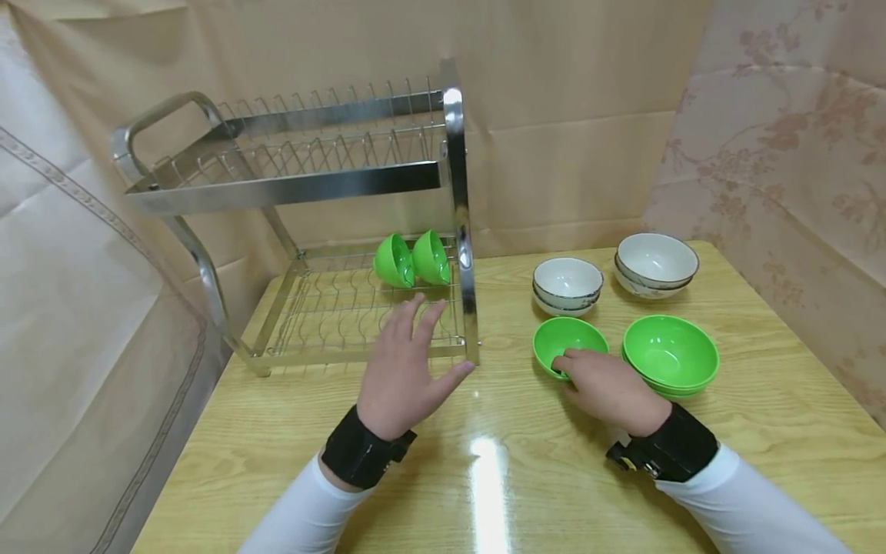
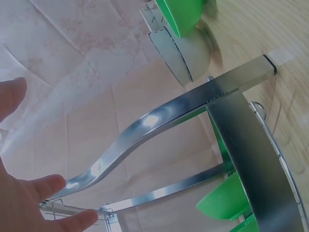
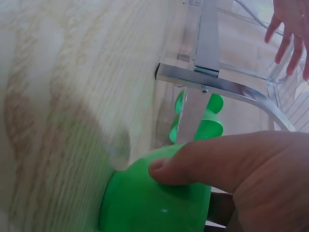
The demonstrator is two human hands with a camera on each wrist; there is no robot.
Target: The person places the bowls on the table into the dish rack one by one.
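Observation:
My right hand (image 1: 612, 388) pinches the near rim of a small green bowl (image 1: 564, 336), thumb outside and fingers inside. The right wrist view shows the thumb (image 3: 176, 169) lying on the bowl's outer wall, close over the table. My left hand (image 1: 404, 369) holds nothing; its fingers are spread in front of the dish rack (image 1: 460, 231). Two green bowls (image 1: 393, 261) stand on edge side by side on the rack's lower tier, at its right end. Beside my right hand sits a stack of larger green bowls (image 1: 671, 352).
Behind the green bowls are a stack of small white bowls (image 1: 567, 278) and a stack of larger white bowls (image 1: 656, 261). The rack's upper tier (image 1: 291, 188) has wire slots. Fabric curtains (image 1: 567, 115) surround the wooden table (image 1: 540, 492).

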